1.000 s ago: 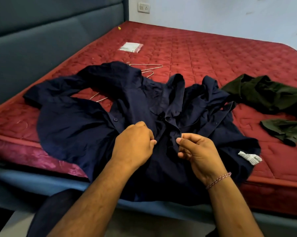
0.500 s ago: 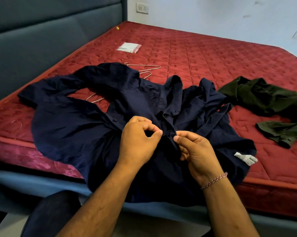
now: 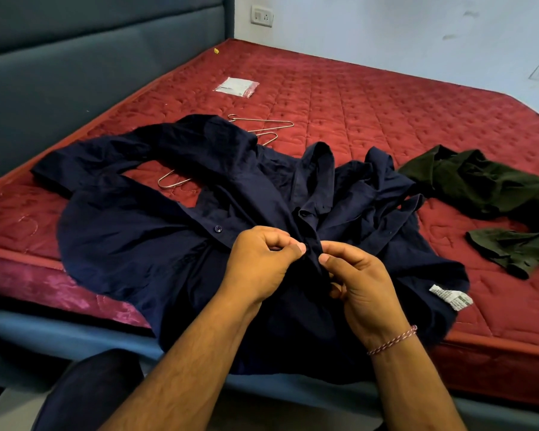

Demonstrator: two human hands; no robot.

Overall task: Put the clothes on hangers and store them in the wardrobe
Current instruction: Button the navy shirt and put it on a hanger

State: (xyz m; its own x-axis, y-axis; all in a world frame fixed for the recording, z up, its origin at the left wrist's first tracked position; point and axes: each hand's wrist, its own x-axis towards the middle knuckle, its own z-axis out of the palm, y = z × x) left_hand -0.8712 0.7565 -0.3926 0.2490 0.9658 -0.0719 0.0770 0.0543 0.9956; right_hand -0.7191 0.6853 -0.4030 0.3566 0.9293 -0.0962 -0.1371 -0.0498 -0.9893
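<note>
Right now my left hand (image 3: 263, 262) and right hand (image 3: 360, 283) both pinch the front placket of the navy shirt (image 3: 131, 244), fingertips nearly meeting over a fold, apparently working a button. That shirt sprawls on the red mattress (image 3: 386, 113), partly covering the wire hangers (image 3: 262, 126) just beyond its collar; the green garment (image 3: 479, 185) lies to the shirt's right. To do this well, I should keep the fabric taut between both pinches.

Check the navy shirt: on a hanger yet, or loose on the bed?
Loose. The navy shirt lies rumpled on the mattress, both hands pinching its front; the wire hangers lie partly under it.
</note>
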